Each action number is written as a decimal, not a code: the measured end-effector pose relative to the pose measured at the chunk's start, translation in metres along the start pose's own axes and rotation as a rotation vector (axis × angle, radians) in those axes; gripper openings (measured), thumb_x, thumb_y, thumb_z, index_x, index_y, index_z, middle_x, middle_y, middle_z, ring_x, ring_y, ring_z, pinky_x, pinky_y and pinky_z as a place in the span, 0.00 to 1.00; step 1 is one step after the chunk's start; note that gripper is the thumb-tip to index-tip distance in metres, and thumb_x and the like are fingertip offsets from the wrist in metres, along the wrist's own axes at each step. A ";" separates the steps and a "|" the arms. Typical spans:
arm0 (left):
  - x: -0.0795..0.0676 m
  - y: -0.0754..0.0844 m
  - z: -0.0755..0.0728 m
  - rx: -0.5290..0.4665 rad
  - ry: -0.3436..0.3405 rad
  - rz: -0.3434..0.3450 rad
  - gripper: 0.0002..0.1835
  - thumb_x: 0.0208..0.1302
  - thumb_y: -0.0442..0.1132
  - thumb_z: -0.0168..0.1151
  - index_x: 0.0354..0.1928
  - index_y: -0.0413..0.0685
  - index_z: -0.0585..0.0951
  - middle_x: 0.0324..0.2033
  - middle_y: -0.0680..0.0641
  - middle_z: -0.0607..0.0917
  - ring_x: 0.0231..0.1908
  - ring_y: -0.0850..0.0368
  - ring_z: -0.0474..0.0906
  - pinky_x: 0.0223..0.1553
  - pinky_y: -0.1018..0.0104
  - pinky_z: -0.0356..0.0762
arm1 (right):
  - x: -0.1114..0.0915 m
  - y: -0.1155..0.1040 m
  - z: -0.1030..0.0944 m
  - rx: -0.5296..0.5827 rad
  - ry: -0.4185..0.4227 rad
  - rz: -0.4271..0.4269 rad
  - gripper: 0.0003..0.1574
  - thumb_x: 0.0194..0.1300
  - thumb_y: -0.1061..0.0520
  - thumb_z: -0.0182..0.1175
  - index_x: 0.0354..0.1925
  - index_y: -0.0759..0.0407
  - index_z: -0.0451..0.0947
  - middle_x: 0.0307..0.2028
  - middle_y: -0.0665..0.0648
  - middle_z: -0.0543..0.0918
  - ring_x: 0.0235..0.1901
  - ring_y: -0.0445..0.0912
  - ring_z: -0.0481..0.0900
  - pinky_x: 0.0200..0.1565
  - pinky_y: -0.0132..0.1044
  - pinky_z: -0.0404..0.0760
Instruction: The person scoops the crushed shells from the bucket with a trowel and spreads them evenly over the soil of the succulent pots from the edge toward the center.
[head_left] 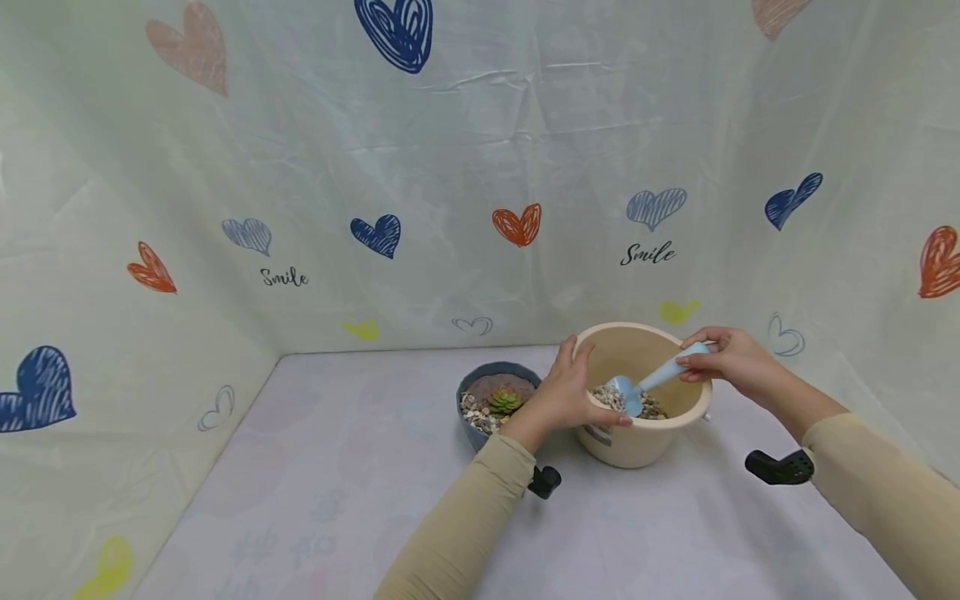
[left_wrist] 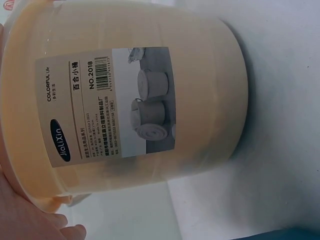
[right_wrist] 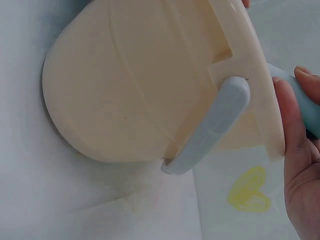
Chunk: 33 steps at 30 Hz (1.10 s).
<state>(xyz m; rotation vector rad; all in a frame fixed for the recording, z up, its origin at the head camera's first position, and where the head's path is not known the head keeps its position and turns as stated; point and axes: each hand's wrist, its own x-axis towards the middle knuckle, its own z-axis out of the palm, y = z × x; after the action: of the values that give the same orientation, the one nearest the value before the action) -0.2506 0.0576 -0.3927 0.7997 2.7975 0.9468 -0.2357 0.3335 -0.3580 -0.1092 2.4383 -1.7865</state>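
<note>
Two hands were at the bucket (head_left: 626, 450) on the worktop (head_left: 337, 467). The right hand (head_left: 723, 358), at its 2 o'clock, pinched the scoop (head_left: 663, 372) by its handle, thumb against fingers; the blade sat inside, pointing to 8 o'clock, among stones (head_left: 609, 397). The left hand (head_left: 562, 393) held the rim between 10 and 6 o'clock, thumb and fingers spread. The scoop looked light, stiff and smooth, perhaps slippery, so its thick handle seemed the place to take hold. The bucket, likely plastic with some flex, seemed best steadied by its rim. At its 9 o'clock, the pot (head_left: 472, 432) contained a succulent (head_left: 506, 400) and pale gravel (head_left: 480, 415).
</note>
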 end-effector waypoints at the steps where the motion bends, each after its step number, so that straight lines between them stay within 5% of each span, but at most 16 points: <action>1: 0.000 0.000 0.000 -0.003 -0.002 -0.003 0.67 0.38 0.66 0.77 0.77 0.55 0.50 0.75 0.43 0.43 0.72 0.48 0.50 0.63 0.54 0.66 | -0.001 0.001 0.000 0.005 0.007 0.006 0.19 0.64 0.66 0.64 0.47 0.78 0.69 0.29 0.56 0.86 0.28 0.45 0.86 0.37 0.38 0.84; 17: 0.000 -0.002 -0.007 -0.008 -0.040 0.023 0.65 0.39 0.65 0.78 0.77 0.60 0.51 0.76 0.42 0.42 0.72 0.43 0.49 0.63 0.48 0.64 | -0.008 0.005 -0.002 0.062 0.062 0.013 0.22 0.65 0.65 0.63 0.50 0.79 0.66 0.29 0.54 0.86 0.28 0.44 0.86 0.37 0.36 0.83; 33: -0.007 -0.011 -0.033 -0.005 -0.103 0.085 0.61 0.44 0.61 0.77 0.77 0.57 0.53 0.75 0.43 0.52 0.72 0.47 0.52 0.66 0.50 0.59 | -0.018 0.009 -0.003 0.295 0.079 -0.019 0.06 0.65 0.67 0.62 0.39 0.62 0.75 0.29 0.56 0.86 0.28 0.45 0.86 0.35 0.34 0.83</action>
<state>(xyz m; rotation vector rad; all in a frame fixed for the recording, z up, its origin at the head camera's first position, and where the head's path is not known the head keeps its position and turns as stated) -0.2571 0.0285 -0.3729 0.9447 2.6916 0.8970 -0.2186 0.3418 -0.3651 -0.0354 2.1966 -2.1727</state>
